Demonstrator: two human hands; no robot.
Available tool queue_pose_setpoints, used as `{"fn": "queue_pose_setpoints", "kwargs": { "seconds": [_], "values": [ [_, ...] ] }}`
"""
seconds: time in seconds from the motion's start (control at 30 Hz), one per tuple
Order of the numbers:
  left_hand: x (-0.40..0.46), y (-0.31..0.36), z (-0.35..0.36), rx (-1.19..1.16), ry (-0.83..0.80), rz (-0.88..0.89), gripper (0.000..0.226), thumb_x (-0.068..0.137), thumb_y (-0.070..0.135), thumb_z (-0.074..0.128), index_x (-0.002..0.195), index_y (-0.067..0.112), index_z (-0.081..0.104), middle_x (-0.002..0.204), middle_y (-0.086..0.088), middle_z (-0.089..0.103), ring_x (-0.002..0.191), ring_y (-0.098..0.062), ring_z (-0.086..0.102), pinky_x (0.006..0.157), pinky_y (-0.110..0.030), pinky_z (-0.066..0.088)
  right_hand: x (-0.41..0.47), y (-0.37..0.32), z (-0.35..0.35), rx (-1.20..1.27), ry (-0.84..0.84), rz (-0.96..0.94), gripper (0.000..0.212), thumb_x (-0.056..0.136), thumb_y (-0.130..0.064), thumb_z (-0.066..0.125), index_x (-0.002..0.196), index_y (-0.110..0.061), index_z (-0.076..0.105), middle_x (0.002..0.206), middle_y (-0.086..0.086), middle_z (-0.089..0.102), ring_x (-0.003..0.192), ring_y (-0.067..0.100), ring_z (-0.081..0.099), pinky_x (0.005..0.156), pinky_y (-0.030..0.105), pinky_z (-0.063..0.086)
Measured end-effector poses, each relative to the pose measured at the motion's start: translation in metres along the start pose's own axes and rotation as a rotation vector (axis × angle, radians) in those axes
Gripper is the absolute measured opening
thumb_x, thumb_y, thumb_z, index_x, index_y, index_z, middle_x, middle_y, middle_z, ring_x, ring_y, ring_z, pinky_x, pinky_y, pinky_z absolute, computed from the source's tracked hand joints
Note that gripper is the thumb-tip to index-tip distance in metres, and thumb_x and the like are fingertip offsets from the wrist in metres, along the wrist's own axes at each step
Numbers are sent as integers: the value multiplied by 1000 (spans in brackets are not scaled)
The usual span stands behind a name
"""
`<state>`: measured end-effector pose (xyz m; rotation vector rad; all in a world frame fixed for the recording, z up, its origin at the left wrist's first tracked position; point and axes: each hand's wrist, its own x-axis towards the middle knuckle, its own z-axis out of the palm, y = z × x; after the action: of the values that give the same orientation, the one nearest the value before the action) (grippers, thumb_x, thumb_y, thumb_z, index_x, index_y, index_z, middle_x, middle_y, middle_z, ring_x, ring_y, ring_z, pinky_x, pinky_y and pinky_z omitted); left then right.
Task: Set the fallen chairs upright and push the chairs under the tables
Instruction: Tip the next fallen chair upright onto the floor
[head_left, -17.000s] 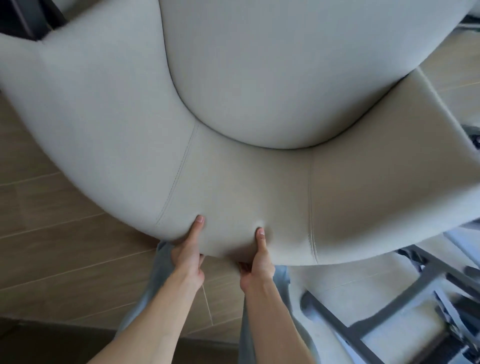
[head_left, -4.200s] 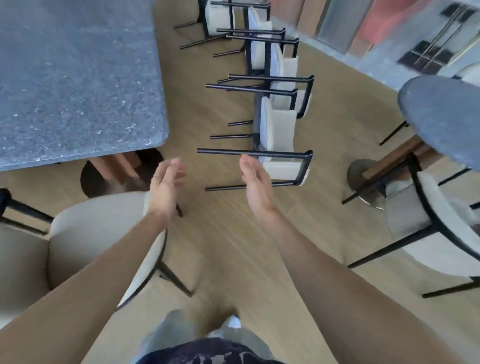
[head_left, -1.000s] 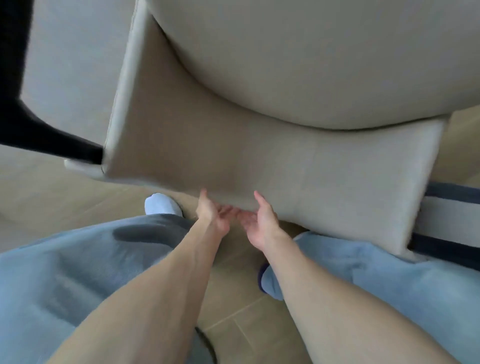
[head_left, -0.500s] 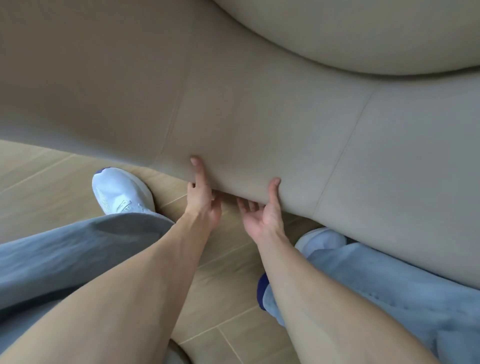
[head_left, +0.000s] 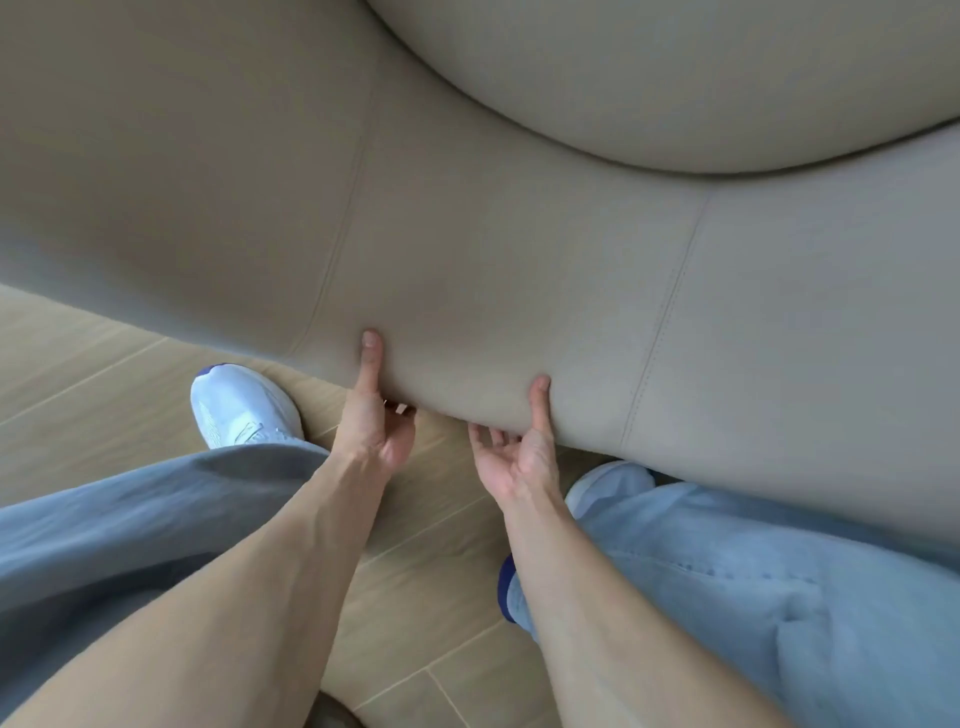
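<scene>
I see both hands gripping the lower rim of the chair, whose beige padded back fills the upper part of my view, close above the floor. My left hand has its thumb laid flat up the near face of the padding, the fingers curled under the rim and out of sight. My right hand does the same just beside it, thumb up on the fabric, fingers hooked beneath the edge. The two hands are near each other but apart. A white shoe stands on the floor left of the left hand.
</scene>
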<state>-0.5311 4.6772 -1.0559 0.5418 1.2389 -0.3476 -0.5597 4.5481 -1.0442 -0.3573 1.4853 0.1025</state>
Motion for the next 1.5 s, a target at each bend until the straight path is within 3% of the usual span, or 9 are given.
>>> {"fn": "queue_pose_setpoints", "kwargs": {
  "seconds": [0.3, 0.4, 0.57, 0.73, 0.9, 1.03, 1.2, 1.33, 1.5],
  "values": [
    [-118, 30, 62, 2, 67, 94, 77, 75, 36, 83, 141, 12, 51, 132, -1, 67, 120, -15, 64, 108, -38, 48, -118, -41, 29, -172, 56, -60, 66, 69, -50, 85, 125, -22, 61, 122, 5, 67, 103, 20, 63, 108, 45, 46],
    [-144, 33, 83, 2, 129, 122, 75, 76, 34, 86, 137, 7, 52, 127, -3, 69, 115, -17, 66, 105, -38, 51, -141, -52, 39, -172, 64, -108, 70, 70, -49, 85, 129, -22, 59, 125, 4, 66, 112, 24, 63, 106, 45, 47],
    [-188, 37, 107, 11, 215, 150, 72, 68, 35, 92, 125, 7, 58, 121, -4, 69, 109, -19, 68, 100, -40, 54, -185, -69, 47, -246, 71, -135, 78, 70, -50, 84, 135, -19, 53, 128, 5, 65, 117, 25, 61, 99, 44, 50],
    [-242, 35, 112, 59, 285, 127, 53, 65, 39, 92, 98, 16, 57, 116, -2, 69, 103, -19, 69, 97, -43, 56, -236, -82, 35, -291, 143, -120, 73, 69, -49, 86, 126, -15, 55, 122, 7, 67, 106, 27, 66, 85, 40, 54],
    [-303, 39, 107, 70, 392, 100, 58, 58, 44, 95, 92, 17, 55, 105, 1, 68, 81, -14, 67, 63, -34, 56, -295, -85, 16, -345, 188, -78, 62, 68, -49, 87, 110, -16, 56, 103, 6, 69, 84, 23, 67, 76, 40, 56],
    [-354, 49, 113, 102, 477, 84, 93, 53, 48, 96, 128, 10, 56, 121, -2, 66, 96, -22, 66, 80, -42, 57, -344, -86, 12, -369, 224, -55, 51, 67, -50, 87, 91, -18, 55, 95, 4, 69, 79, 23, 68, 88, 47, 58],
    [-405, 68, 141, 89, 542, 85, 87, 52, 48, 97, 121, 13, 57, 117, -1, 67, 92, -22, 67, 85, -43, 58, -400, -100, 21, -429, 263, -38, 48, 69, -53, 85, 81, -21, 52, 91, 3, 66, 78, 25, 67, 88, 48, 58],
    [-444, 88, 178, 89, 627, 83, 94, 49, 48, 97, 126, 15, 56, 107, 0, 63, 79, -22, 62, 71, -36, 52, -445, -118, 46, -486, 311, -41, 49, 70, -56, 82, 76, -19, 49, 99, 8, 66, 88, 32, 67, 89, 52, 57],
    [-465, 112, 229, 160, 661, 16, 93, 47, 60, 94, 122, 18, 59, 120, 1, 65, 106, -30, 61, 91, -42, 51, -478, -154, 89, -512, 354, -20, 63, 71, -59, 80, 78, -7, 46, 113, 11, 64, 102, 38, 63, 96, 54, 52]
  ]
}}
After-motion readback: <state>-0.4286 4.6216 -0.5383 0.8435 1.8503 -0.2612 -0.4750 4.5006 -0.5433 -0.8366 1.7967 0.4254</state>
